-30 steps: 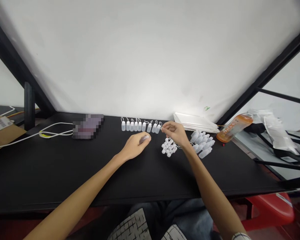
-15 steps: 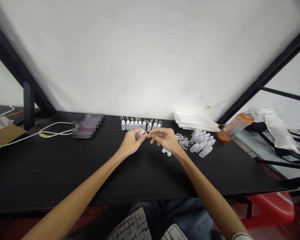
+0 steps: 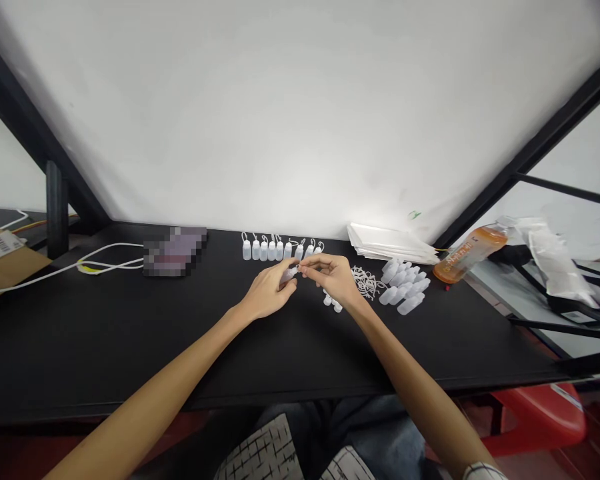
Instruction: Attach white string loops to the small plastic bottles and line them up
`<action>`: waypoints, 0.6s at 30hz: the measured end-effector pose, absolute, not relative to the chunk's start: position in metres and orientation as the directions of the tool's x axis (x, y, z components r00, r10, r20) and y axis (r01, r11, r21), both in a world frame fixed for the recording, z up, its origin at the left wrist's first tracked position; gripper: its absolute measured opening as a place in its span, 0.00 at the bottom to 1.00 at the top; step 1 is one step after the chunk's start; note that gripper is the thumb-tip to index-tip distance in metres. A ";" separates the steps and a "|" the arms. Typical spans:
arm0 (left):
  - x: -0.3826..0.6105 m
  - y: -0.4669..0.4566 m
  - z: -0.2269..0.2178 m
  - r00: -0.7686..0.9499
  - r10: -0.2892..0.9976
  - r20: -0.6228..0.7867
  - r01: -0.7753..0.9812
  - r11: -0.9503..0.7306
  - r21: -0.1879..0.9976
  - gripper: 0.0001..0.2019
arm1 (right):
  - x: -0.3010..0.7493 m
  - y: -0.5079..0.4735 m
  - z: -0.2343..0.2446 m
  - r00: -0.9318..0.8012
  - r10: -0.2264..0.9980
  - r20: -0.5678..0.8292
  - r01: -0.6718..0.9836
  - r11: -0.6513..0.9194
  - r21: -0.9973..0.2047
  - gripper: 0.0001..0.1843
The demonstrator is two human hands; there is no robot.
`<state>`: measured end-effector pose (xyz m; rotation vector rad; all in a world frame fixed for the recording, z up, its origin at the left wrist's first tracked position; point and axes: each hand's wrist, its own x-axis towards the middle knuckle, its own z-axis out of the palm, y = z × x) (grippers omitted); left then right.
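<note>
Held bottle (image 3: 291, 274): was small, whitish, translucent, partly hidden, between both hands over the black surface (image 3: 260, 367).
Left hand (image 3: 269, 291): curled round the bottle's body.
Right hand (image 3: 331, 276): pinched its tip; finer detail was unclear.
Bottle row (image 3: 264, 251): stood behind, white-capped, with cords.

Was basically a plain black table (image 3: 280, 360). Held a row of little capped bottles (image 3: 272, 251), white cable (image 3: 123, 244) and some pixelated thing (image 3: 176, 252) off left, plus white loops (image 3: 365, 283), caps (image 3: 327, 301), loose bottles (image 3: 403, 292) and stacked white sheets (image 3: 393, 244) over right.
</note>
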<state>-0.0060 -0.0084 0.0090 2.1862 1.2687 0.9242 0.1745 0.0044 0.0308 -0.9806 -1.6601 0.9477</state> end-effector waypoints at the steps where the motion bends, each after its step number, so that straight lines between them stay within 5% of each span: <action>1: -0.006 -0.008 0.008 0.359 0.875 0.326 0.584 -0.483 0.652 0.23 | 0.174 0.004 0.030 -0.228 0.916 0.330 0.170 0.371 -0.913 0.12; 7: -0.005 -0.010 0.010 0.401 0.839 0.367 0.555 -0.541 0.632 0.20 | 0.173 0.004 0.029 -0.261 0.923 0.284 0.107 0.320 -0.941 0.14; 18: -0.006 -0.008 0.011 0.353 0.875 0.332 0.435 -0.468 0.770 0.17 | 0.177 0.005 0.028 -0.320 0.884 0.341 0.165 0.406 -0.899 0.11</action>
